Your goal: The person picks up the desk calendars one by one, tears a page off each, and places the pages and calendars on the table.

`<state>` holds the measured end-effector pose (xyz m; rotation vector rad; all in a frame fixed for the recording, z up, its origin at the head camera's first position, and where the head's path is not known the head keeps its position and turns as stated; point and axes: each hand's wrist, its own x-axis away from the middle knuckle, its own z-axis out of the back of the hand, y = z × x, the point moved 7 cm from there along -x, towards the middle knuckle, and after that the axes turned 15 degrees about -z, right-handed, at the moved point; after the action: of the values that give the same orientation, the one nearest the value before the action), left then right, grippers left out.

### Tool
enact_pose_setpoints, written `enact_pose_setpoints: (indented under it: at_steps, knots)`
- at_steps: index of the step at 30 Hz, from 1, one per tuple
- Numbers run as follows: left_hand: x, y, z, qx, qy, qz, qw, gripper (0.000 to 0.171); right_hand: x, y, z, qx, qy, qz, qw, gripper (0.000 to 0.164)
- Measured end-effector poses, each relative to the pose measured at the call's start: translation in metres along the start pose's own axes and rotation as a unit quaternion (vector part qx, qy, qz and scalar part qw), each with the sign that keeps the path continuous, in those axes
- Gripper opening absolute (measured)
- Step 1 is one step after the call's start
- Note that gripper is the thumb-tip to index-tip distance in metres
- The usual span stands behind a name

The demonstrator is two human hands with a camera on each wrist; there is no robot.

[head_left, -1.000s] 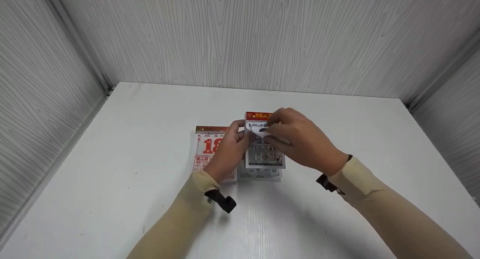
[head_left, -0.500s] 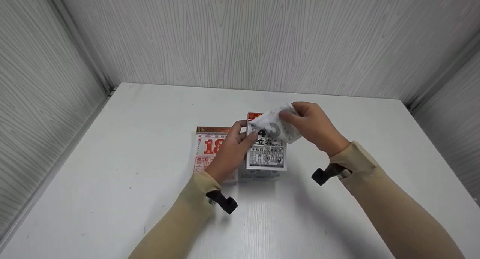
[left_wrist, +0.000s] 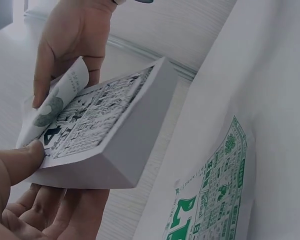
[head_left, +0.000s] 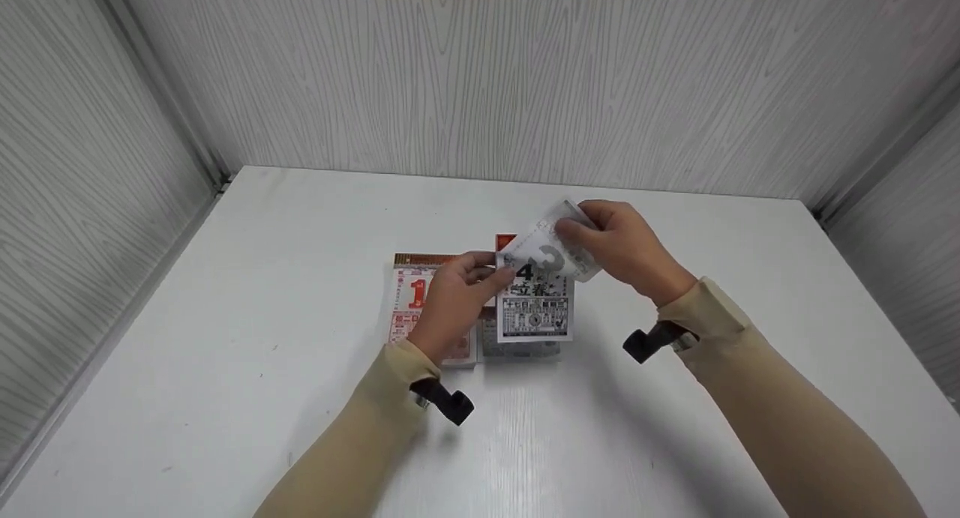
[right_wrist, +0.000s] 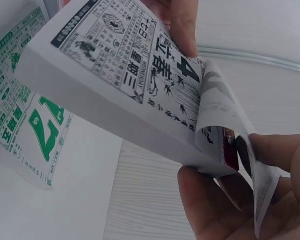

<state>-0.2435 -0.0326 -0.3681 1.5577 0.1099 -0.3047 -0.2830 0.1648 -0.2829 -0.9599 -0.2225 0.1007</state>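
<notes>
My left hand (head_left: 454, 300) holds a thick tear-off calendar (head_left: 535, 319) by its left side, raised above the table. In the left wrist view the thumb presses on the front page and the other fingers lie behind the block. A thin top sheet (head_left: 541, 242) is peeled back diagonally, pinched at its upper right by my right hand (head_left: 630, 248). It still meets the block near the left thumb. Black print shows on the page (right_wrist: 162, 75) underneath. Part of the red header (right_wrist: 230, 150) is visible behind the curled sheet.
On the white table (head_left: 300, 226), a calendar with red print (head_left: 405, 308) lies partly under my left hand. A green-printed calendar (right_wrist: 30, 110) lies below the raised one, mostly covered in the head view. Grey wood-grain panels (head_left: 480, 76) stand behind and at the sides.
My right hand first worked at the upper part of the calendar, then drew the top sheet up and to the right. Since then the block has lowered slightly and the sheet is pulled tauter.
</notes>
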Motion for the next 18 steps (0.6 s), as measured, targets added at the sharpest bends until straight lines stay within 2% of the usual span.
enact_pose_setpoints:
  at_steps: [5, 12, 16, 18]
  knots:
    - [0.000, -0.001, 0.001, -0.001, 0.008, 0.001, 1.0000, 0.034, -0.001, 0.003, 0.000, 0.021, 0.016, 0.019, 0.999, 0.025]
    - [-0.001, -0.002, 0.002, -0.004, 0.017, -0.002, 0.9998, 0.031, 0.003, -0.009, 0.001, 0.041, 0.083, 0.103, 0.990, 0.021]
    - [-0.002, -0.001, 0.002, -0.009, 0.016, -0.008, 0.9998, 0.032, 0.006, -0.015, -0.004, 0.046, 0.082, 0.153, 0.984, 0.018]
    - [-0.002, -0.001, 0.002, -0.007, 0.014, -0.009, 0.9998, 0.032, 0.006, -0.016, -0.006, 0.041, 0.080, 0.163, 0.982, 0.016]
